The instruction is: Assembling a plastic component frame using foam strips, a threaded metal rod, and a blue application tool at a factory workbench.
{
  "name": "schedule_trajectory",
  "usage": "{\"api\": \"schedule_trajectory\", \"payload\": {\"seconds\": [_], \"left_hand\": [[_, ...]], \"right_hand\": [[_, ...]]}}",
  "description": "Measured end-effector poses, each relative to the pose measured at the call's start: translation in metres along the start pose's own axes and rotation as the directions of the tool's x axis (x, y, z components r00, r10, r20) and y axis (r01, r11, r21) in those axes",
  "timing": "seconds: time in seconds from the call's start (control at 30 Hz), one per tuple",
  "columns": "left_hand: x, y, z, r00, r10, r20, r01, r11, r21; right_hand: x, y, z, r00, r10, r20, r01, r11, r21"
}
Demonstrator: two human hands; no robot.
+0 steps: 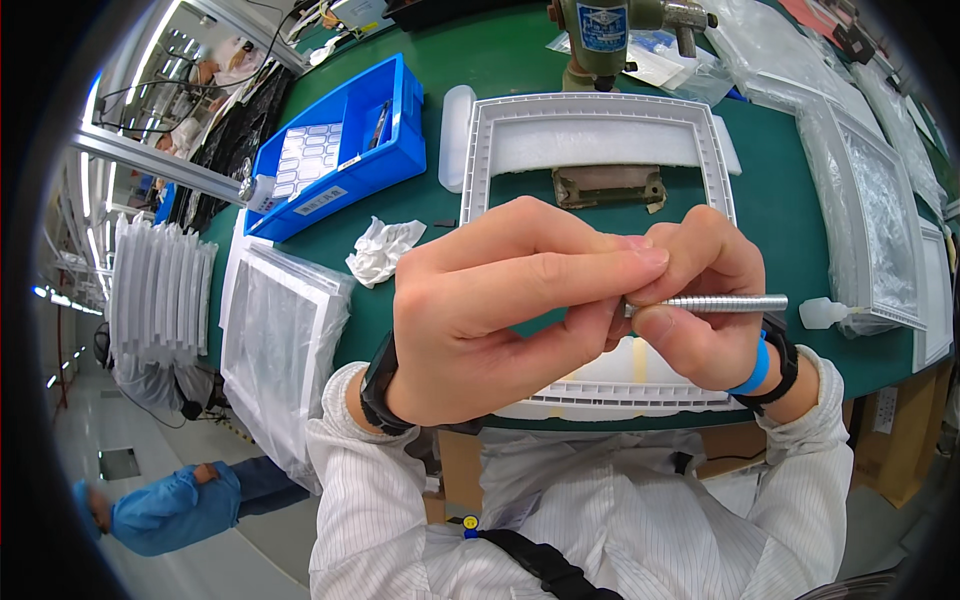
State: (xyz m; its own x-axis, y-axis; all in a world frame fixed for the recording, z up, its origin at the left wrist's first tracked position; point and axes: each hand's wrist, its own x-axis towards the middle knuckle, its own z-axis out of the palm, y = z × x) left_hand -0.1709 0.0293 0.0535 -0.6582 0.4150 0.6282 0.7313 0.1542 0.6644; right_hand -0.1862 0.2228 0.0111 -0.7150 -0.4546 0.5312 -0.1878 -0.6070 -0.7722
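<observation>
My right hand (705, 300) is closed around a ribbed silver rod (735, 303) that looks like a stack of small metal discs. The rod lies level and sticks out to the right past my fingers. My left hand (510, 300) pinches at the rod's left end, its fingertips against those of the right; what sits between them is hidden. Both hands are raised over a white plastic frame (600, 103) on the green table. Inside the frame, beyond my hands, rests a worn brownish metal block (608, 187).
A blue divided bin (400, 130) stands left, near crumpled white tissue (385, 250). Bagged white frames (275, 330) lie at the left edge, more (880, 220) at right. A green machine head (600, 40) hangs at the back. A small white bottle (822, 313) lies right. A person in blue (175, 510) is at lower left.
</observation>
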Motion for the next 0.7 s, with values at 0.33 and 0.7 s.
{"api": "schedule_trajectory", "payload": {"seconds": [0.33, 0.7], "left_hand": [[-0.0009, 0.0061, 0.0011, 0.999, 0.014, -0.040, -0.012, 0.998, 0.058], [-0.0030, 0.0069, 0.0036, 0.985, -0.138, -0.105, 0.115, 0.973, -0.201]], "right_hand": [[0.0012, -0.0024, -0.0003, 1.000, 0.008, 0.017, -0.009, 1.000, 0.019], [0.0031, -0.0099, 0.0022, 0.996, 0.078, 0.031, -0.079, 0.997, 0.018]]}}
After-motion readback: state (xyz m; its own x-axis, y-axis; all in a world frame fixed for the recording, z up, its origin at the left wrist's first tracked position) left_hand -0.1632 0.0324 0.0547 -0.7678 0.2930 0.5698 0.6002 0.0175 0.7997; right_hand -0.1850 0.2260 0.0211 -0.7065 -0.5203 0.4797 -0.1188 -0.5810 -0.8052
